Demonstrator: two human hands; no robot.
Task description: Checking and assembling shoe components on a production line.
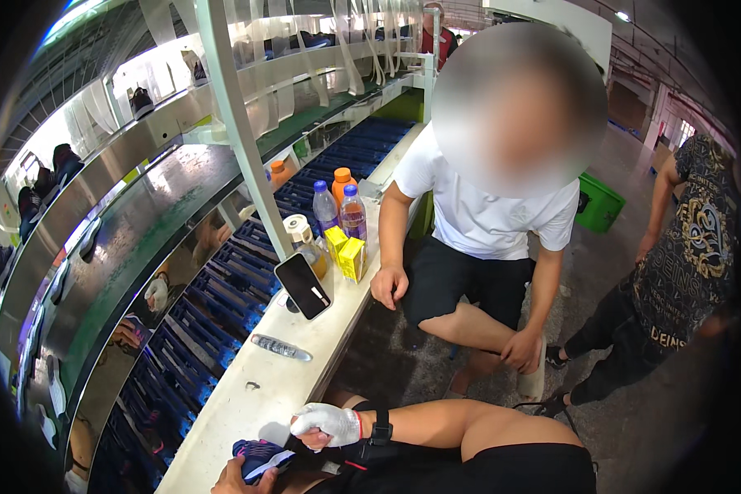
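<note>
At the lower edge, a small navy-blue sports shoe (pixel 261 457) with pink trim and a pale sole sits in my left hand (pixel 237 479), whose bare fingers are closed on it. My right hand (pixel 328 424) wears a white knit glove with bare fingertips showing. It is just to the right of the shoe, apart from it, over the near edge of the white bench (pixel 284 393). Its fingers are curled closed; anything inside them is hidden. On the bench lie a clear, elongated object (pixel 281 347) and a small dark bit (pixel 253 385).
Farther along stand a phone (pixel 304 286), yellow cartons (pixel 351 259), a jug (pixel 305 243) and several bottles (pixel 353 216). A blue roller conveyor (pixel 214 309) and shoe-part belts run on the left. A seated person (pixel 490 198) faces the bench; another person (pixel 679 263) stands at right.
</note>
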